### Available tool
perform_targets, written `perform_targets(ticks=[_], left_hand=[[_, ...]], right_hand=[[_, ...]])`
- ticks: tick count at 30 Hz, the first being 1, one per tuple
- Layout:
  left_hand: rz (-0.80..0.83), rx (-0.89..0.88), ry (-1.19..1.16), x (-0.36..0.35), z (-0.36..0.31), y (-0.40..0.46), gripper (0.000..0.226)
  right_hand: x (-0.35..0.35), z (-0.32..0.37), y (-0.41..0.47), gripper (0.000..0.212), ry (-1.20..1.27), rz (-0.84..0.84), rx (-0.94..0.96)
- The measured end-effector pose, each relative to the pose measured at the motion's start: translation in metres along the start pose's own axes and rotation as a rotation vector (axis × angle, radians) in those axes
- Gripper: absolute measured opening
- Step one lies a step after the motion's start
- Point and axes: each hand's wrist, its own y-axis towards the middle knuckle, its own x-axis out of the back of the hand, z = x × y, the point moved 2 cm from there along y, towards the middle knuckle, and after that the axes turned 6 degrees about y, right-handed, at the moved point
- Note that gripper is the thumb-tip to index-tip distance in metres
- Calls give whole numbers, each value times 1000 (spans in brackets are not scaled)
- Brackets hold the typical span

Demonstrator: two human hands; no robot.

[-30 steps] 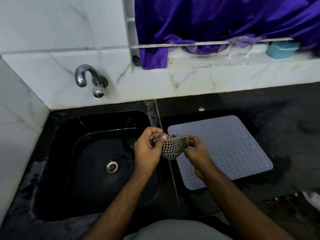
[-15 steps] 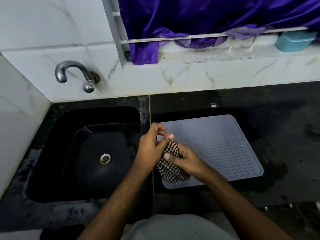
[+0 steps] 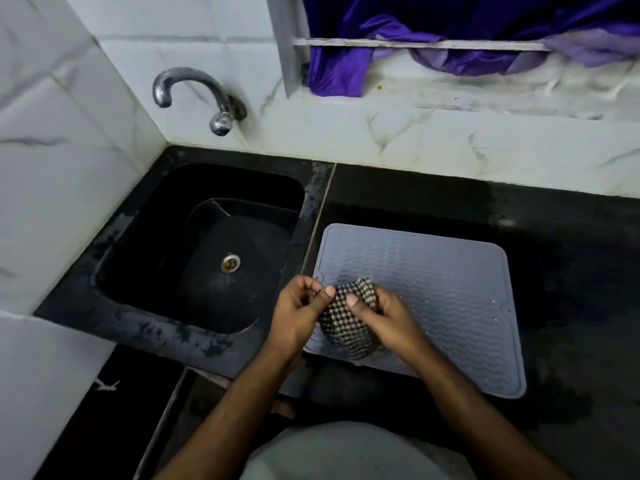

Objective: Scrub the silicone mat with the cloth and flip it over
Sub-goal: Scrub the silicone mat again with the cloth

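Silicone mat (image 3: 450, 292) is lying flat on black counter (image 3: 571, 271), just beside sink (image 3: 145, 258), ribbed side up w/ water drops showing. Both hands are working over mat's sink-side front corner: left hand (image 3: 298, 317) is pinching cloth (image 3: 346, 327) edge w/ curled fingers, right hand (image 3: 381, 317) is gripping the bunched checked cloth, thumb on top. Tap (image 3: 194, 95) is sitting on wall behind sink.
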Motion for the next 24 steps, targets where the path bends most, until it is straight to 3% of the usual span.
perform_targets(ticks=[3,6,10,14,16,19,22,24], left_hand=[[-81,-25,9,3,8,-5,15],[-73,31,3,0,18,-4,14],[-33,97,1,-6,24,0,27],[20,147,18,-8,36,3,27],[10,96,181,-3,43,10,20],[3,-30,450,5,40,28,9],[56,-156,686,7,27,48,34],[88,-186,887,9,24,62,53]], right_hand=[[3,-5,-5,20,-89,105,27],[-2,-11,-5,20,1,41,26],[-10,-23,-2,27,397,-62,-247],[-3,-21,3,37,375,3,-341],[8,-21,14,40,344,-77,-381],[26,-17,43,41,490,-319,-465],[44,0,73,44,508,-524,-357],[47,13,88,50,290,-539,-216]])
